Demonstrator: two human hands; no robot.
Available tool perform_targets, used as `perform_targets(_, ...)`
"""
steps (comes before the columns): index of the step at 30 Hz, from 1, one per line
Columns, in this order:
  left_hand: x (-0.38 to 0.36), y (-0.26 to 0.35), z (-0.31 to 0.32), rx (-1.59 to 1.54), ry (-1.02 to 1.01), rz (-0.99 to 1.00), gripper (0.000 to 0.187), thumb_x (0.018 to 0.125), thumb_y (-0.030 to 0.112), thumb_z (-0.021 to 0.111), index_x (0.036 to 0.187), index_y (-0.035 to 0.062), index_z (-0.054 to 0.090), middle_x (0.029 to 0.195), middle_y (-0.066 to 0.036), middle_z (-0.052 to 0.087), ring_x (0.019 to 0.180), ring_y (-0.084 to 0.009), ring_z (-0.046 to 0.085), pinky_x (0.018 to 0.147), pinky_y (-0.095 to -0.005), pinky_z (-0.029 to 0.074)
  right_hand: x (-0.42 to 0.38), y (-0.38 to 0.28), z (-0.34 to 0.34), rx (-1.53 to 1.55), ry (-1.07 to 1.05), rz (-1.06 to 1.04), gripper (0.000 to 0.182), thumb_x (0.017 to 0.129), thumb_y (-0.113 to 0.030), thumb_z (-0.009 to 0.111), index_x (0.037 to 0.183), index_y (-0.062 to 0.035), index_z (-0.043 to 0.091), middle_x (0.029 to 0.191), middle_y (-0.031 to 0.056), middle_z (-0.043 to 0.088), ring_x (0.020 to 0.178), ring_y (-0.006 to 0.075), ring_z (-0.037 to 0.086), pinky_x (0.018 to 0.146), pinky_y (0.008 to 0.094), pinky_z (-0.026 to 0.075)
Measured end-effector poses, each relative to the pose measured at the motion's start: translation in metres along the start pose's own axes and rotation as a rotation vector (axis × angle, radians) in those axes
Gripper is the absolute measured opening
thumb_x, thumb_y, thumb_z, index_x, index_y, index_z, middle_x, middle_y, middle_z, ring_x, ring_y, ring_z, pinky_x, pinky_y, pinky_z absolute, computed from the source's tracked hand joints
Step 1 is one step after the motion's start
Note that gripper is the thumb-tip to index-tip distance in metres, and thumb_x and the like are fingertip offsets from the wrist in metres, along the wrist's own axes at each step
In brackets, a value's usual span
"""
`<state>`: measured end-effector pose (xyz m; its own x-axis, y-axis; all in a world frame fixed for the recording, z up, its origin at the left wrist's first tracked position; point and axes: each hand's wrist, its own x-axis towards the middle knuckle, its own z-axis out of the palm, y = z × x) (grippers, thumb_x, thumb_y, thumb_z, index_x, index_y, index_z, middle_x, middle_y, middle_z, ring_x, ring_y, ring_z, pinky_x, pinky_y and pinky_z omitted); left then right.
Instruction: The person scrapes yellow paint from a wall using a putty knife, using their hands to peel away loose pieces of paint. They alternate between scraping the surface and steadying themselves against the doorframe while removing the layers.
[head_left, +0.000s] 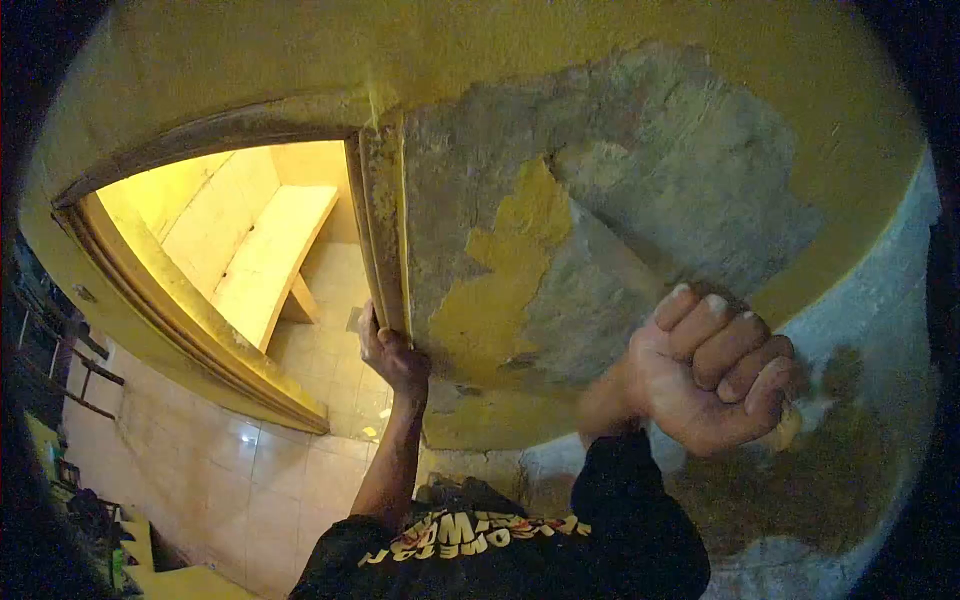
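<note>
My right hand is closed in a fist around a scraper. Its pale handle end sticks out below the little finger, and the blurred blade slants up and left across the wall. Close by the blade tip is a remaining patch of yellow paint, bordered by bare grey plaster. My left hand is wrapped around the edge of the wooden door frame, its fingers on the doorway side.
Through the doorway, a bright room holds a long bench-like ledge. Pale tiles cover the floor, with paint flakes near the threshold. Dark clutter stands at lower left. Damp-stained wall continues on the right.
</note>
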<state>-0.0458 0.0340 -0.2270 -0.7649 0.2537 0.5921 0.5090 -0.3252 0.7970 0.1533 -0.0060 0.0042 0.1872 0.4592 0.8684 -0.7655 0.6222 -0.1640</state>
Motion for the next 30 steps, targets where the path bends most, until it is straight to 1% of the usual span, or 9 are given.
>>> perform_targets(1,0.001,-0.004,0.000,-0.031,-0.033,-0.013,0.070,0.091,0.055,0.025,0.108,-0.0078,0.052,0.089,-0.022,0.057,0.079,-0.0331,0.056,0.070,-0.0394,0.043,0.006,0.001,0.003,-0.179,-0.213,-0.007,0.039,0.090,-0.028,0.048,0.057,-0.0127,0.034,0.049,0.0018,0.033,0.048,0.0152,0.029,0.051,0.0341,0.025)
perform_targets(11,-0.001,0.010,0.001,-0.044,-0.024,-0.115,0.067,0.091,0.053,0.024,0.110,-0.0057,0.052,0.092,-0.023,0.058,0.080,-0.0335,0.057,0.072,-0.0392,0.044,-0.019,0.008,0.007,-0.110,-0.215,-0.099,0.036,0.086,-0.036,0.051,0.062,-0.0116,0.041,0.048,0.0017,0.033,0.043,0.0161,0.031,0.044,0.0341,0.028)
perform_targets(15,0.004,0.008,-0.002,0.058,-0.032,-0.031,0.066,0.092,0.051,0.021,0.109,-0.0048,0.052,0.096,-0.022,0.057,0.083,-0.0325,0.056,0.074,-0.0379,0.043,-0.041,0.016,0.017,-0.608,-0.737,-0.311,0.041,0.082,-0.047,0.054,0.068,-0.0091,0.047,0.052,0.0017,0.042,0.046,0.0184,0.043,0.047,0.0353,0.044)
perform_targets(18,0.003,-0.017,-0.008,0.239,-0.062,0.297,0.054,0.094,0.042,0.027,0.105,-0.0043,0.052,0.096,-0.020,0.057,0.083,-0.0310,0.053,0.076,-0.0349,0.041,-0.042,0.024,0.015,-0.663,-1.334,-0.401,0.041,0.079,-0.042,0.064,0.064,-0.0087,0.045,0.053,0.0030,0.044,0.048,0.0188,0.048,0.052,0.0368,0.047)
perform_targets(21,-0.010,-0.004,-0.028,0.265,0.004,0.319,0.039,0.094,0.033,0.038,0.100,-0.0026,0.053,0.097,-0.015,0.056,0.081,-0.0268,0.051,0.077,-0.0312,0.040,-0.065,0.042,0.014,-0.765,-1.344,-0.546,0.040,0.078,-0.039,0.065,0.063,-0.0090,0.043,0.054,0.0032,0.045,0.048,0.0182,0.048,0.056,0.0363,0.048)
perform_targets(24,0.008,0.095,-0.069,-0.526,-0.493,-0.514,0.043,0.089,0.038,0.052,0.111,0.0006,0.050,0.098,-0.010,0.055,0.082,-0.0164,0.051,0.080,-0.0297,0.041,-0.066,0.046,0.011,-0.870,-1.312,-0.624,0.040,0.080,-0.040,0.063,0.063,-0.0102,0.042,0.057,0.0029,0.047,0.052,0.0183,0.049,0.064,0.0378,0.047)
perform_targets(25,0.021,0.111,-0.071,-0.519,-0.502,-0.526,0.043,0.089,0.038,0.052,0.111,0.0006,0.050,0.098,-0.010,0.055,0.082,-0.0164,0.051,0.080,-0.0297,0.041,-0.067,0.043,0.010,-0.914,-1.334,-0.628,0.039,0.080,-0.040,0.062,0.063,-0.0112,0.042,0.060,0.0028,0.049,0.056,0.0186,0.051,0.069,0.0393,0.046)
perform_targets(27,0.049,0.134,-0.059,-1.068,-0.982,-0.801,0.044,0.090,0.038,0.050,0.115,0.0011,0.051,0.098,-0.009,0.056,0.089,-0.0149,0.052,0.085,-0.0283,0.041,-0.071,0.036,0.012,-0.965,-1.343,-0.578,0.035,0.079,-0.040,0.061,0.066,-0.0122,0.045,0.065,0.0024,0.051,0.065,0.0192,0.052,0.074,0.0423,0.044)
perform_targets(30,0.065,0.151,-0.049,-0.971,-1.147,-0.810,0.040,0.092,0.034,0.049,0.113,-0.0003,0.052,0.102,-0.008,0.057,0.096,-0.0140,0.052,0.087,-0.0281,0.041,-0.077,0.033,0.004,-1.039,-1.421,-0.493,0.023,0.078,-0.036,0.058,0.078,-0.0137,0.052,0.080,0.0045,0.054,0.080,0.0235,0.053,0.078,0.0494,0.042)
